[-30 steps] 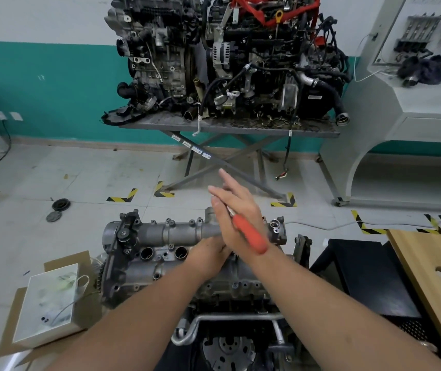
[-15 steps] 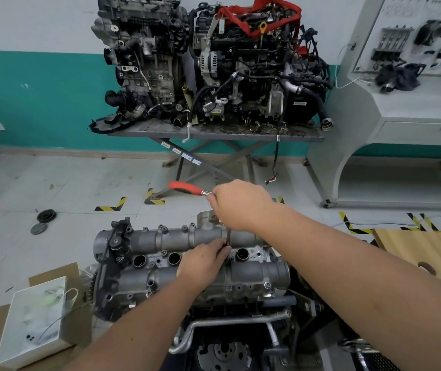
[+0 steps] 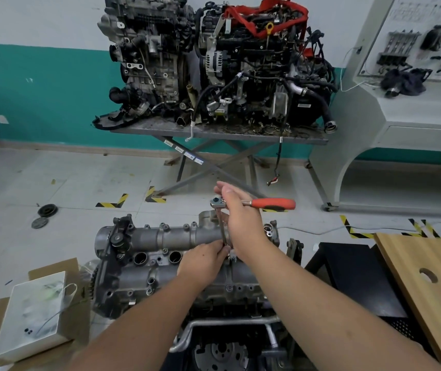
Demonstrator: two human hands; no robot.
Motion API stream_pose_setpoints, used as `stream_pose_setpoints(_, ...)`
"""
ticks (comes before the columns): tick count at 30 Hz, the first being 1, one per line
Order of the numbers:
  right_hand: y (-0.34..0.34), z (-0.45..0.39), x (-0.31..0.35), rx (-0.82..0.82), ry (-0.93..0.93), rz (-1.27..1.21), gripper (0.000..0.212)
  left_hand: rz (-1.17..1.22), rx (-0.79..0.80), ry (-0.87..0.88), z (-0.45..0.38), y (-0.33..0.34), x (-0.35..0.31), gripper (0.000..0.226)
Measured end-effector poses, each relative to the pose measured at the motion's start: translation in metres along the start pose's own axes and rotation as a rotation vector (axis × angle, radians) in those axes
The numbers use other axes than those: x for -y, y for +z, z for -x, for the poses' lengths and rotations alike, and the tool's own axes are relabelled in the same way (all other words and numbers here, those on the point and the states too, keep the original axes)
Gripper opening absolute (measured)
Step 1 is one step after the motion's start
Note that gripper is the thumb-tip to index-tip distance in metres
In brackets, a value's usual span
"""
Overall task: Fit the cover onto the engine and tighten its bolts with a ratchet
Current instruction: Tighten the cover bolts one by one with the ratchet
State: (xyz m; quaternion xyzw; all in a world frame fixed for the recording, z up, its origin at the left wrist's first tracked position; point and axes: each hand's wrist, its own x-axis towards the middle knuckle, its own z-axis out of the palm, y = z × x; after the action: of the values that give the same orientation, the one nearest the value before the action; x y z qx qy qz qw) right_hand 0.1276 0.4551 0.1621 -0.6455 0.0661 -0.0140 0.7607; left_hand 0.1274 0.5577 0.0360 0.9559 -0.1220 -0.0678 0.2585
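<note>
Up front, head view: the cover (image 3: 187,234) is sitting on the engine (image 3: 176,285), low in the middle of the frame. The right hand (image 3: 240,218) is gripping the ratchet (image 3: 257,203) near its head, fingers curled round the shaft, red handle pointing right. A thin extension bar (image 3: 223,230) is running down from the ratchet head to the cover. The left hand (image 3: 203,259) is pinching the bar's lower end against the cover. A white box (image 3: 30,314) is lying on cardboard at left; a wooden tabletop (image 3: 428,279) is showing at right
</note>
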Motion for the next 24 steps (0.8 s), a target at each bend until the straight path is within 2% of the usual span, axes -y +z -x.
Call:
stream_pose_setpoints(2, -0.004, 0.002, -0.004, 0.078, -0.102, 0.114, 0.025, 0.020, 0.007, -0.005, 0.000, -0.002, -0.001, 0.038)
stream_pose_setpoints(4, -0.005, 0.002, -0.008, 0.118, -0.297, 0.267, 0.027, 0.070, 0.013, -0.008, 0.001, -0.001, 0.001, 0.033)
stream_pose_setpoints(7, -0.008, -0.002, -0.018, 0.065, -0.712, 0.563, 0.033, 0.060, 0.037, -0.024, 0.000, -0.004, 0.001, 0.036)
stream_pose_setpoints(9, -0.015, -0.010, -0.018, 0.020, -0.975, 0.812, 0.035, 0.037, 0.069, -0.014, 0.000, -0.005, -0.001, 0.053)
stream_pose_setpoints(10, -0.019, -0.014, -0.015, 0.013, -1.074, 0.938, 0.036, 0.063, 0.053, -0.024, -0.001, -0.004, 0.000, 0.054)
stream_pose_setpoints(11, -0.022, -0.017, -0.012, 0.018, -1.135, 1.067, 0.037, 0.062, 0.021, -0.025, -0.001, -0.002, 0.001, 0.046)
stream_pose_setpoints(13, -0.024, -0.019, -0.005, 0.051, -1.161, 1.321, 0.036, 0.007, -0.016, -0.001, -0.002, 0.001, 0.002, 0.037)
stream_pose_setpoints(15, -0.021, -0.017, 0.003, 0.114, -1.107, 1.509, 0.034, -0.006, -0.025, 0.001, -0.002, 0.003, 0.003, 0.036)
stream_pose_setpoints(17, -0.015, -0.012, 0.011, 0.218, -0.992, 1.631, 0.047, -0.027, -0.015, -0.023, -0.003, 0.004, 0.003, 0.034)
stream_pose_setpoints(19, -0.010, -0.011, 0.018, 0.286, -0.910, 1.705, 0.054, -0.070, -0.003, -0.024, -0.002, 0.006, 0.003, 0.031)
stream_pose_setpoints(24, 0.004, -0.012, 0.033, 0.355, -0.750, 1.731, 0.043, -0.046, -0.042, -0.012, 0.001, 0.005, 0.003, 0.032)
